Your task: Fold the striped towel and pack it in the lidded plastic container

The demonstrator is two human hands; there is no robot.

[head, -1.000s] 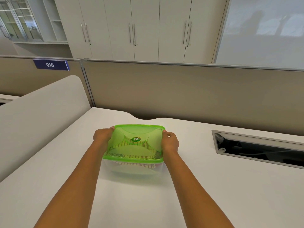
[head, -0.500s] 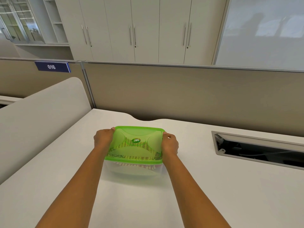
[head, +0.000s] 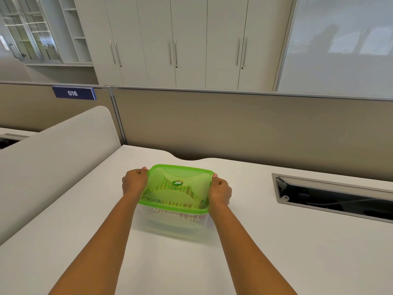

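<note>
A clear plastic container stands on the white desk with its translucent green lid on top. The striped towel lies inside and shows as red and yellow stripes through the lid and the front wall. My left hand grips the lid's left edge, fingers curled over the rim. My right hand grips the lid's right edge the same way. Both forearms reach in from the bottom of the view.
A recessed cable tray opens in the desk to the right. A beige partition wall runs along the back edge. A curved grey divider rises on the left. Cabinets stand beyond the partition.
The hands and the container hold nearly the same place. The view has shifted very slightly.
</note>
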